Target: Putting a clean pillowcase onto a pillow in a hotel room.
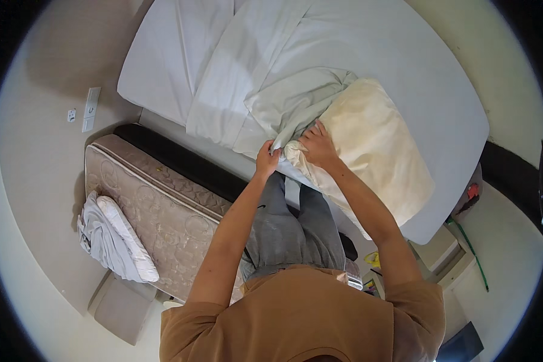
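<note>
A cream pillow [377,148] lies on the bed, its near left corner bunched up. Beside it spreads a crumpled grey-green cloth [301,96] that looks like a pillowcase; one end of it runs down between my hands. My left hand [268,159] is closed on the gathered edge of this cloth, near the bed's front edge. My right hand [318,145] grips the pillow by its bunched corner, next to the cloth, with part of its fingers hidden in the folds. The two hands are close together but apart.
Under the pillow is a bed with a pale sheet [404,42]; a folded white sheet [241,66] lies across it. A beige mattress [163,199] stands left of my legs, with grey and white bedding [111,235] on it. A dark bed edge [181,160] runs beside the mattress.
</note>
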Available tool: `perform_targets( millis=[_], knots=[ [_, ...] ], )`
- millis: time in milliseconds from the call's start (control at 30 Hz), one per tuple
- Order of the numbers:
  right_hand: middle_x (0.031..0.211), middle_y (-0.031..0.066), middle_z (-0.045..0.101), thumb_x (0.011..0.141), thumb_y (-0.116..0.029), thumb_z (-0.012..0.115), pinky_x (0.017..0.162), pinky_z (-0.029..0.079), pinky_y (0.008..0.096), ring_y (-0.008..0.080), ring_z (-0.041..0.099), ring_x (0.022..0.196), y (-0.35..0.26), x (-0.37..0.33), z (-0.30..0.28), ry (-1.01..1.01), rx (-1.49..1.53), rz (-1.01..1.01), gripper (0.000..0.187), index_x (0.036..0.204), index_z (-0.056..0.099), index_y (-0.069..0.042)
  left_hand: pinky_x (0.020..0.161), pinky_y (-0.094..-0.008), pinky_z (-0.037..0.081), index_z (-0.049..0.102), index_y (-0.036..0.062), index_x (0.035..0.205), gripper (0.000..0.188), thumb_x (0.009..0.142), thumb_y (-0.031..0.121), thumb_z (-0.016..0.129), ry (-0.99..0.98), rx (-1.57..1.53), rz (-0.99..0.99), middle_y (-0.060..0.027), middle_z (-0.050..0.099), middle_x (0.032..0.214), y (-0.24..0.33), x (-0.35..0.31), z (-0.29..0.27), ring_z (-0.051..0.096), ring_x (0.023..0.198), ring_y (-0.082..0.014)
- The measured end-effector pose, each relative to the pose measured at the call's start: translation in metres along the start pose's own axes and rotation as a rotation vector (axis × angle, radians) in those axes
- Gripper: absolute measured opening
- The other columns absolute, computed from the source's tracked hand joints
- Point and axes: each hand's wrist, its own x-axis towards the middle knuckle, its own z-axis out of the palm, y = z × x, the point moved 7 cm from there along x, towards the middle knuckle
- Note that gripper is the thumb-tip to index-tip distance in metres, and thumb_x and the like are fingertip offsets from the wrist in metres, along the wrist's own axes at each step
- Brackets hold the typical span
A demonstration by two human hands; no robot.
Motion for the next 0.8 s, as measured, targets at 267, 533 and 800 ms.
perform_targets(
  millis=[267,533,800],
  knots=[
    [0.097,0.0068,0.055,0.071,-0.017,0.072,0.115,0.026,0.0474,0.0266,0.052,0.108,-0.020,0.022,-0.023,0.114,0.272,-0.201,0.031,0.101,0.065,-0.011,0.083,-0.0295,0.047,0.060,0.0047,0.111,0.030,0.082,0.007,0.065,-0.114,-0.120,-0.029,-0.0064,0.066,0.100,0.015,-0.005,0.011,0.062,0.091,-0.0168],
    [0.132,0.0132,0.047,0.084,-0.019,0.059,0.117,0.020,0.0462,0.0336,0.037,0.131,-0.041,-0.027,-0.003,0.292,0.306,-0.122,0.050,0.130,0.050,-0.003,0.079,-0.0280,0.047,0.058,0.0036,0.115,0.030,0.086,0.005,0.061,0.023,-0.181,-0.149,-0.0051,0.064,0.100,-0.016,-0.004,-0.001,0.059,0.088,-0.0139],
    [0.145,0.0147,0.042,0.090,-0.024,0.045,0.119,0.015,0.0416,0.0291,0.031,0.139,-0.034,-0.010,0.044,0.122,0.064,-0.112,0.051,0.135,0.047,0.001,0.072,-0.0318,0.049,0.056,0.0088,0.114,0.025,0.089,0.010,0.060,0.261,0.113,0.206,-0.0101,0.062,0.102,0.047,-0.031,-0.013,0.063,0.088,-0.0213]
  ],
)
